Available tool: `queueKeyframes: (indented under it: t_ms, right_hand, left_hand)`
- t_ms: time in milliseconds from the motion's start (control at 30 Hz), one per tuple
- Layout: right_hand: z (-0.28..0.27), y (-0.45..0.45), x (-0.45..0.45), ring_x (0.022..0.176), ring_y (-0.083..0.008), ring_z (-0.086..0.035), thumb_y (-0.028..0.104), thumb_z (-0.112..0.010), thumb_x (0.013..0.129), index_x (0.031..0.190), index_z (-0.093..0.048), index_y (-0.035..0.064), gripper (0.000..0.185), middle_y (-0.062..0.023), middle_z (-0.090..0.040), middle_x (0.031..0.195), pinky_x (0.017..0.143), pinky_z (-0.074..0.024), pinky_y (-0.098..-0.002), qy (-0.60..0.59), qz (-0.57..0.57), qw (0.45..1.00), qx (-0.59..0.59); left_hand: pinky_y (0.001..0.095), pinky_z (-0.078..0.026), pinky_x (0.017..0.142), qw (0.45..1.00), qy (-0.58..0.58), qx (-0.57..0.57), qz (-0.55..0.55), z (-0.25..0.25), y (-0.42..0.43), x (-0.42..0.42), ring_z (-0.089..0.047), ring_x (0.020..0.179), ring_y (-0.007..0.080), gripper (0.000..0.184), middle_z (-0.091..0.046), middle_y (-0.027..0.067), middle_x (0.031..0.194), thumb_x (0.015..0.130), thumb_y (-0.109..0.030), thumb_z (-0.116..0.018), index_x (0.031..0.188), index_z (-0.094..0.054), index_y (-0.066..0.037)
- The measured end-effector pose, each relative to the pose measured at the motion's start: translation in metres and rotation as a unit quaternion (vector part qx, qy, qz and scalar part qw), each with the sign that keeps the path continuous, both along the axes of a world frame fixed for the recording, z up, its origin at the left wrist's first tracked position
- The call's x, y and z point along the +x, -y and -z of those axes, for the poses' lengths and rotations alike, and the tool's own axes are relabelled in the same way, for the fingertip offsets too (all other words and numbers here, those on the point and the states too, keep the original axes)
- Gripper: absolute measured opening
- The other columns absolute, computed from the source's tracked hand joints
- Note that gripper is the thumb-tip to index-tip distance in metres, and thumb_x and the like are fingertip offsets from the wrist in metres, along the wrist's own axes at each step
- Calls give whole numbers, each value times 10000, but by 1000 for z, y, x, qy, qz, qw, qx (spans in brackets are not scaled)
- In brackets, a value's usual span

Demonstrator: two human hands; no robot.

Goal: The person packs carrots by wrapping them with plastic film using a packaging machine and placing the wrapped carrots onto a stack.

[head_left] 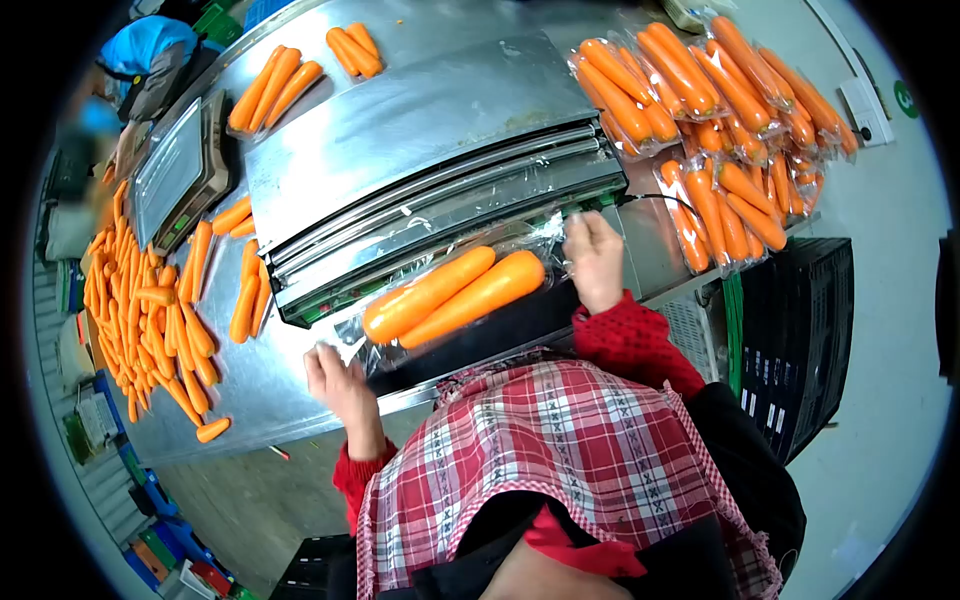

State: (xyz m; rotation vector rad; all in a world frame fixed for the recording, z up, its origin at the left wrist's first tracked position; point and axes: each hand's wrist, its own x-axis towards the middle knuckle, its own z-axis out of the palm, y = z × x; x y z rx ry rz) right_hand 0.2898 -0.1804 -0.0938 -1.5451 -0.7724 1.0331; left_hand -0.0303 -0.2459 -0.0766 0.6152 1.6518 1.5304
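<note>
Two large carrots (pixel 455 295) lie side by side in clear plastic film (pixel 360 335) at the front of the wrapping machine (pixel 440 210). My left hand (pixel 345 392) is closed at the film's left end, its fingers pinching the plastic. At the opposite end, my right hand (pixel 596 262) grips the gathered film between closed fingers. The film stretches between both hands, around the carrots. Beneath them runs a dark strip (pixel 480 345) along the machine's front edge.
Bagged carrots (pixel 735 110) are heaped at the right end of the metal table (pixel 270 415). A big pile of loose carrots (pixel 140 310) lies left, near a scale (pixel 185 175). Black crates (pixel 795 340) stand on the floor at right. Another person (pixel 150 60) is at the far left.
</note>
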Motion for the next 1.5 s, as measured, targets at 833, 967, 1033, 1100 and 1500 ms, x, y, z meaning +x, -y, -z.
queueKeyframes:
  t_ms: [833,967,1033,1100,1500]
  right_hand:
    - [-19,109,39,829,-155,-607,211,-470,970,1009,-626,-12,275,-94,-647,933,767,-495,-302,-260,-154,952,-46]
    - [-1,77,59,775,-161,-598,231,-479,958,951,-617,-10,277,-93,-637,918,726,-505,-325,-91,-119,988,-42]
    - [-10,35,76,810,-144,-583,173,-469,934,895,-568,50,163,-53,-597,887,735,-502,-312,-227,-8,968,108]
    - [-9,-14,117,903,-166,-594,363,-479,988,1052,-557,77,302,-44,-605,967,821,-507,-334,-283,99,946,123]
    - [-6,-118,207,915,-185,-624,366,-554,962,1192,-553,-34,461,-112,-617,1072,644,-527,-299,-16,249,968,-35]
  left_hand:
    - [200,-387,648,744,304,-115,583,-1,-18,102,-455,733,30,191,-499,-54,805,979,-216,-540,889,-538,-48]
    - [203,-399,613,801,104,-48,587,-26,-63,126,-460,696,35,204,-520,-53,773,950,-238,-598,926,-566,-38]
    - [210,-428,637,831,-64,29,552,-52,-115,111,-490,704,45,142,-542,-34,751,928,-171,-606,900,-576,-35]
    - [213,-433,603,876,-83,76,469,-66,-188,86,-520,691,38,117,-565,-29,773,921,-162,-615,958,-595,-52]
    - [401,-498,895,787,-530,-178,263,69,-562,47,-600,1081,357,850,-605,245,1144,712,-560,-710,1210,-478,89]
